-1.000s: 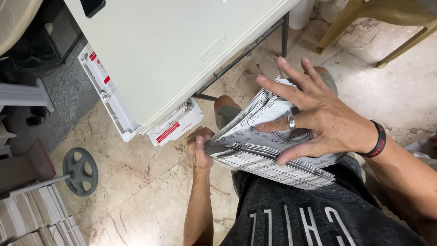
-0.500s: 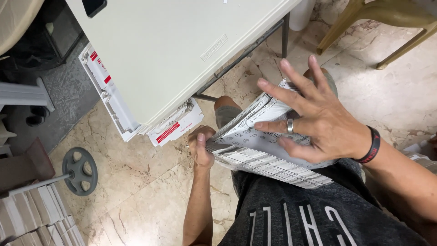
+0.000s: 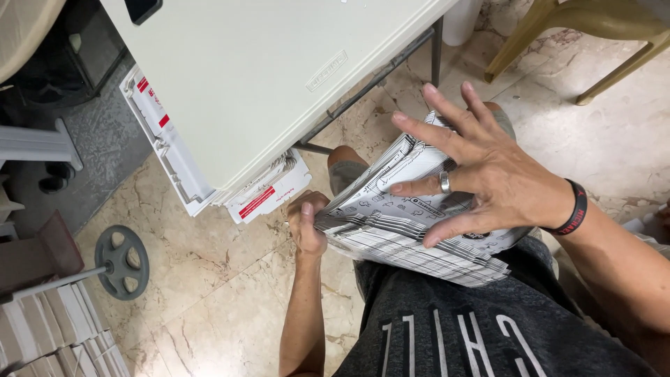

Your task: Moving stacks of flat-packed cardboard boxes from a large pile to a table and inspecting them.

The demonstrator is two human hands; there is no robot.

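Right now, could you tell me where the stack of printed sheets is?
In the head view, the stack of printed sheets lies right of centre on the person's lap, gripped at its near end by the left hand, with the right hand spread on top.

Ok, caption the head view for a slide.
Seated person's right hand presses a stack of printed sheets on the lap; left hand grips its end beside a white table.

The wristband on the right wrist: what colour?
Black wristband with red lettering, seen in the head view.

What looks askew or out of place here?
The stack of printed sheets on the lap is fanned, its edges uneven under the right hand; the left hand grips its end. Flat cartons jut from under the table.
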